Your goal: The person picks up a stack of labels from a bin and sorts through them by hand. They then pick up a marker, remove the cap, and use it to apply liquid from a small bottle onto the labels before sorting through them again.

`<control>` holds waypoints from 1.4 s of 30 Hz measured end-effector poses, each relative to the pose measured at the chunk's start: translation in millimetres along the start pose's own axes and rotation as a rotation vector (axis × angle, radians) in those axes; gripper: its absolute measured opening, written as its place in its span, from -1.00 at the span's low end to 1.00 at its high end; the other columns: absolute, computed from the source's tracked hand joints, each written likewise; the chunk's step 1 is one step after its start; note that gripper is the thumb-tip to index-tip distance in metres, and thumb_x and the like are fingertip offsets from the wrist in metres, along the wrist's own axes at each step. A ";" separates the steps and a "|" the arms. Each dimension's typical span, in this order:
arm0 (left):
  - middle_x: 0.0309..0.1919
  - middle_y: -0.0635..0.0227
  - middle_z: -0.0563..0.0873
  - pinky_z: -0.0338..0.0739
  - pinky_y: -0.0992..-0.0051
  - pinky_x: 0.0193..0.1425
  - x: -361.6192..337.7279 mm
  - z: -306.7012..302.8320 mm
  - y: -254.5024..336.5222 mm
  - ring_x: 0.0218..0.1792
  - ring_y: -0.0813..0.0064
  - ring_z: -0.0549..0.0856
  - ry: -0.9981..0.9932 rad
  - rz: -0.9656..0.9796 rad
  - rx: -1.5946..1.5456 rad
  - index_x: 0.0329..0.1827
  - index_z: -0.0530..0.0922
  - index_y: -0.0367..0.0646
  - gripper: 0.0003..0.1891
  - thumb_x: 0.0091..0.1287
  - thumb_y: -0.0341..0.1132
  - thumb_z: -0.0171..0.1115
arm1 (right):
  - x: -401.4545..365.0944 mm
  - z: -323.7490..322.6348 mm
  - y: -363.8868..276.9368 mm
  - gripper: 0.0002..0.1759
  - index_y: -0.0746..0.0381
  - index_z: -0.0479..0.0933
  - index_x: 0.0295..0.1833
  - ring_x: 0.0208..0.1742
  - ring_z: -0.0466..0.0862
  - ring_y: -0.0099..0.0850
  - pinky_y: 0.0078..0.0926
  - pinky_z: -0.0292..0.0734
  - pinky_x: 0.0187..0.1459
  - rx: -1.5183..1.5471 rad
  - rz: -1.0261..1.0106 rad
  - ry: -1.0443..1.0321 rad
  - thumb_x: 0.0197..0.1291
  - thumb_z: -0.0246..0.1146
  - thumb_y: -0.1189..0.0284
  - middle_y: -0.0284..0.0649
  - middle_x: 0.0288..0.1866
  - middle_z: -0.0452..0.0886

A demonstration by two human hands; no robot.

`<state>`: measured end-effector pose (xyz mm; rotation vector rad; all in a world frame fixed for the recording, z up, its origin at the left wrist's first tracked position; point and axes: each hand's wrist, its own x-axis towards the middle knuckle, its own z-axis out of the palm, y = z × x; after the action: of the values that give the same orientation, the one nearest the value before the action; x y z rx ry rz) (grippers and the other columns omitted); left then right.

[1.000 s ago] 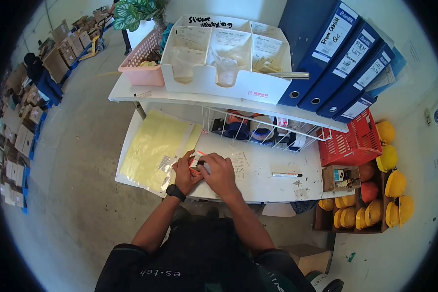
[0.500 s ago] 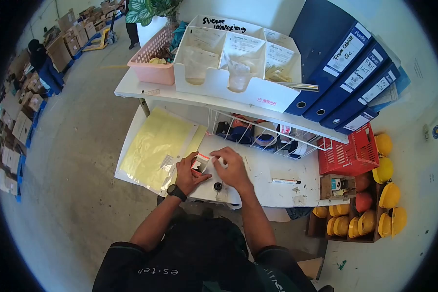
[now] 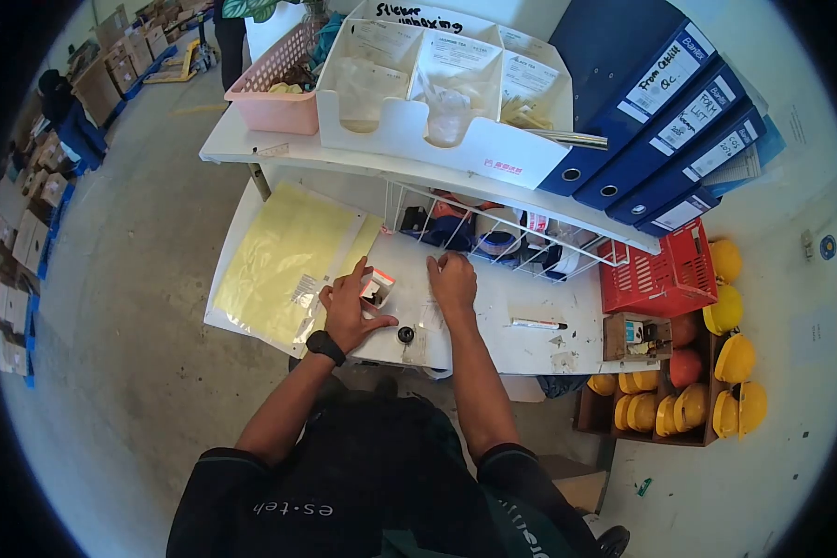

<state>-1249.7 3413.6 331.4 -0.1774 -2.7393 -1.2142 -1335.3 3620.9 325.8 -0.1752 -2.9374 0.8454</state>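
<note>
Small orange-trimmed box (image 3: 377,286) sits on the white worktop (image 3: 493,349). Left hand (image 3: 344,309) grips it from the left, thumb below and fingers loosely spread. Right hand (image 3: 453,279) is just right of the box, apart from it, fingers curled down on the worktop; can't tell if it holds anything. One black cap (image 3: 405,334) lies just below the box, between the wrists. One marker (image 3: 537,325) further right. Yellow plastic sleeve (image 3: 284,256) under the left hand's edge. Wire basket (image 3: 502,244) behind. Four blue binders (image 3: 665,139) on the shelf above.
</note>
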 end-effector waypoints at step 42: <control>-0.13 0.49 0.67 0.39 0.36 -0.14 -55.2 30.3 22.1 -0.17 0.38 0.62 0.117 0.275 0.032 0.05 0.65 0.07 -0.58 0.11 -0.15 0.50 | -139.2 -45.2 -8.3 -0.79 0.35 0.61 -0.04 -0.16 0.55 -0.64 -0.63 0.53 -0.21 1.051 0.023 -0.174 0.20 0.33 0.69 -0.33 -0.15 0.57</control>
<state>-1194.2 3448.1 317.7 -0.4475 -2.5296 -1.0697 -1193.3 3619.3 362.2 -0.0540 -2.1957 2.3005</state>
